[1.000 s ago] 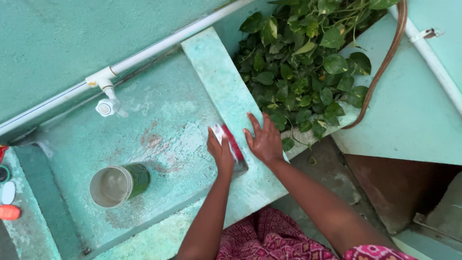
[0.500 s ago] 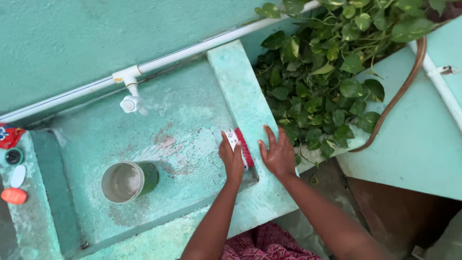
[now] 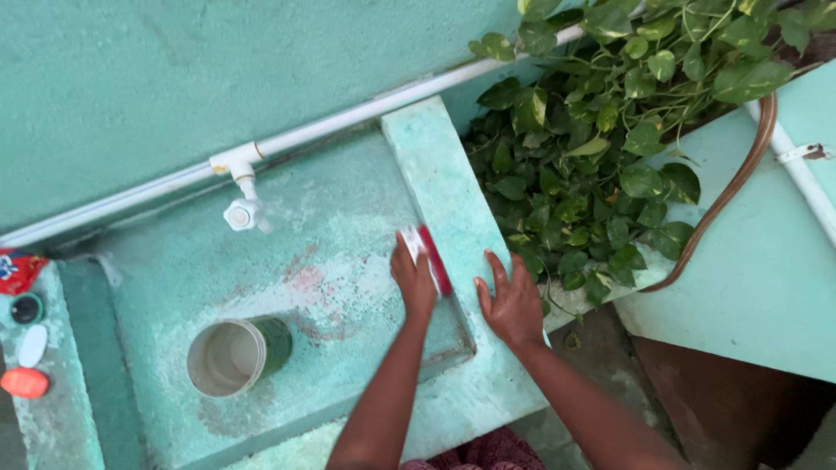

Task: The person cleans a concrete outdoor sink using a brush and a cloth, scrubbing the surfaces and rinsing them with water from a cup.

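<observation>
Against the basin wall [image 3: 440,187], your left hand [image 3: 414,280] grips the red scrub brush [image 3: 432,258]; your right hand [image 3: 512,305], fingers spread, braces beside it. Wet cement could let either slip.

The wash basin's floor [image 3: 340,235] lies open between the white tap [image 3: 241,211] and the steel cup [image 3: 235,352]; the raised side ledge [image 3: 444,183] and leafy plant [image 3: 601,148] bar the right side
</observation>
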